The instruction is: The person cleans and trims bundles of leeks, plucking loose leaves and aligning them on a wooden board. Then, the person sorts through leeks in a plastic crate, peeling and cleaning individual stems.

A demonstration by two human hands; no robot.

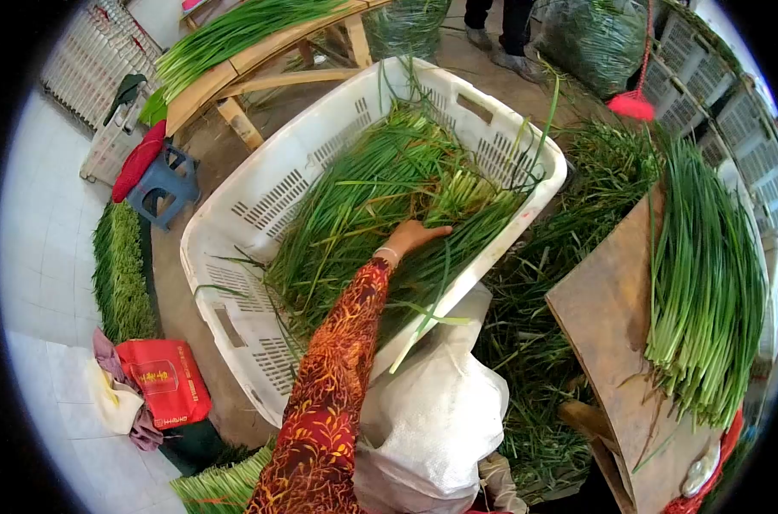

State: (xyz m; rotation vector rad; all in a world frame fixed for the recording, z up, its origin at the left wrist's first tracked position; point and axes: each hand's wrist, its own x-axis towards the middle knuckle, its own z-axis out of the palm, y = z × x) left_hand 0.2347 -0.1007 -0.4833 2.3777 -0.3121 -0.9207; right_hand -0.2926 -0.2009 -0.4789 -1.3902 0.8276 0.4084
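One hand to report on, my left hand (409, 237), coming in from 7 o'clock over the long green leaves (355, 184). Those are heaped across the middle of the white basket (265, 176). Honest answer on the grip: can't tell how far it's closed or whether it has hold of anything, since most of the fingers are lost among the leaves. One digit sticks out straight toward 3 o'clock, so it doesn't look like a full fist. My right hand isn't in view, so no clue there.

Tips, fwiw: the pale stems (470, 193) are just beside my fingers at 2 o'clock, and I'd go for that end, since they look firmer than the floppy tips. Stuff at 10 o'clock is all crossed over, so I reckon a small pinch and a slow pull along the length beats yanking sideways, which could crease or snap it. Watch the stray leaves (427, 318) over the rim at 6 o'clock too, they might snag. For comparison, the neat bundle (697, 283) on the desk (599, 295) at 3 o'clock lies with its stem ends together.
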